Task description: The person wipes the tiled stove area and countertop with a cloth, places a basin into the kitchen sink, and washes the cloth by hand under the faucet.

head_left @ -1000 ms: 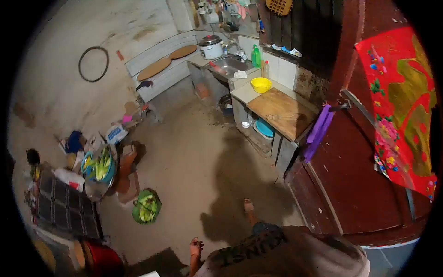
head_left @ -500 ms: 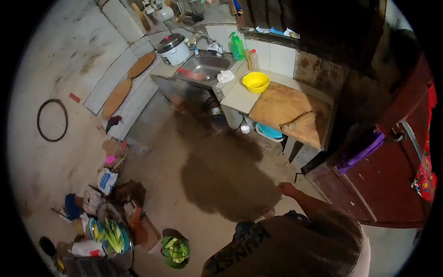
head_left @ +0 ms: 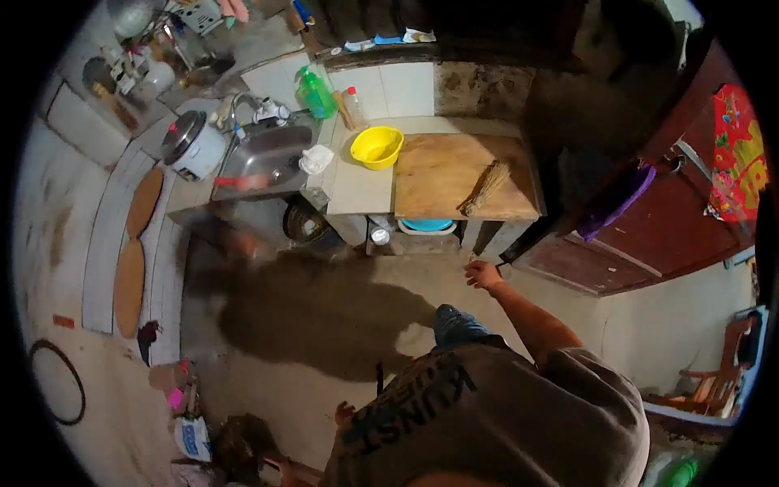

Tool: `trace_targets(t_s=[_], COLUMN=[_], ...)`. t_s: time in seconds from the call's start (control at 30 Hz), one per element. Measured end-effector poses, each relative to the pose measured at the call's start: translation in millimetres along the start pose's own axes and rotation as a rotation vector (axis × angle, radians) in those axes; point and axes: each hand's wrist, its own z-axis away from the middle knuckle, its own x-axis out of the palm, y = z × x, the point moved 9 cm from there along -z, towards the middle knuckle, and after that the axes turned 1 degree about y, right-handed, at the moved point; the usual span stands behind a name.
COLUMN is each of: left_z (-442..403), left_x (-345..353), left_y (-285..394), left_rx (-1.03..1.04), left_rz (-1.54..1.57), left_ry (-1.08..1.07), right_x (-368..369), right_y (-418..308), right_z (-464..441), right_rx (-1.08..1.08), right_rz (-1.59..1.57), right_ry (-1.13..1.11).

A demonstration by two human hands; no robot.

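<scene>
My right hand (head_left: 484,276) hangs in front of the counter's right end, its fingers loosely bent and apart, with nothing visible in it. Low beside the shirt, my left hand (head_left: 345,412) shows only in part; its fingers look apart and no object shows there. Nearest to the right hand is a wooden cutting board (head_left: 438,174) on the counter. Across the board's right part lies a straw brush (head_left: 485,188). A yellow plastic basin (head_left: 377,148) stands at the board's left edge. Neither hand touches these things.
Left of the board are a steel sink (head_left: 280,150), a white cloth (head_left: 316,159), a green pump bottle (head_left: 315,93) and a rice cooker (head_left: 195,144). A dark red door (head_left: 625,235) stands at the right. Bags and clutter (head_left: 193,438) lie on the floor at lower left.
My view has turned left to right, so the counter sits further left and the vegetables have left the frame. My right hand is nearer the counter; my left hand has come into sight.
</scene>
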Motion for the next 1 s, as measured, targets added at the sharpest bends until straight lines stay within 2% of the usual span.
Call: trace_targets(t_s=[0.03, 0.07, 0.1, 0.17, 0.2, 0.27, 0.3, 0.37, 0.4, 0.43, 0.47, 0.53, 0.6, 0.67, 0.73, 0.8, 0.83, 0.87, 0.9, 0.93, 0.97, 1.0], left_z=[-18.7, -13.5, 9.0, -55.5, -68.9, -129.6, -125.0, -155.4, -150.6, -154.5, -188.9, -216.3, -238.2, -249.6, -276.7, -311.6, -332.4, -342.6, -361.3, -369.5, -378.7, -391.2], left_x=[10.6, 95.0, 226.7, 249.0, 274.3, 329.2, 368.0, 425.9, 474.6, 513.6, 516.3, 542.5, 572.2, 670.4, 685.9, 707.8, 713.7, 728.5, 720.3, 726.5, 732.0, 721.5], left_y=[41.9, 76.4, 118.4, 134.7, 159.3, 162.2, 176.6, 174.1, 189.7, 189.7, 175.7, 193.2, 200.4, 227.4, 227.9, 234.6, 235.2, 240.4, 237.1, 238.9, 239.5, 246.1], left_rx=[0.225, 0.267, 0.291, 0.419, 0.438, 0.503, 0.522, 0.438, 0.456, 0.461, 0.485, 0.45, 0.419, 0.648, 0.678, 0.693, 0.805, 0.886, 0.886, 0.943, 0.992, 0.992], left_rz=[-0.26, -0.761, -1.259, -1.435, -1.382, -1.297, -1.3, -1.17, -1.278, -1.371, -1.354, -1.363, -1.359, -1.802, -1.759, -1.728, -1.691, -1.666, -1.664, -1.64, -1.613, -1.613], left_ry=[0.309, 0.379, 0.495, 0.398, 0.317, 0.202, 0.185, 0.018, -0.059, -0.14, -0.16, -0.166, -0.169, -0.097, -0.11, -0.135, -0.203, -0.29, -0.289, -0.338, -0.4, -0.399], right_x=[-12.6, -32.8, -28.1, -65.9, -62.6, -80.3, -89.2, -119.7, -96.1, -117.1, -127.4, -129.0, -123.7, -123.4, -125.7, -130.3, -138.6, -145.2, -156.8, -166.2, -173.6, -183.9], right_y=[-7.2, -8.7, -17.3, -13.2, -22.8, -33.8, -41.4, -57.3, -117.1, -88.9, -84.1, -97.7, -103.3, -104.8, -102.1, -102.2, -92.3, -96.0, -96.2, -113.2, -120.2, -117.9], right_z=[-6.7, -17.1, -24.8, -57.4, -59.5, -89.5, -103.8, -127.4, -74.2, -114.5, -130.1, -136.6, -143.6, -147.0, -154.5, -159.7, -159.4, -149.1, -158.0, -146.2, -135.9, -141.0], right_rx=[-0.007, -0.027, -0.023, -0.04, -0.018, -0.164, -0.217, -0.212, -0.076, -0.112, -0.12, -0.055, -0.041, 0.014, 0.014, -0.064, -0.045, -0.14, -0.285, -0.464, -0.436, -0.392], right_rz=[0.017, 0.047, 0.025, -0.005, -0.025, -0.071, -0.085, 0.292, 0.0, 0.229, 0.294, 0.331, 0.53, 0.538, 0.559, 0.311, 0.309, 0.248, 0.208, 0.32, 0.319, 0.026], right_ry=[0.106, 0.207, 0.209, 0.459, 0.456, 0.531, 0.554, 0.86, 0.829, 0.927, 0.959, 0.98, 0.942, 0.929, 0.925, 0.89, 0.902, 0.93, 0.933, 1.088, 1.118, 1.03])
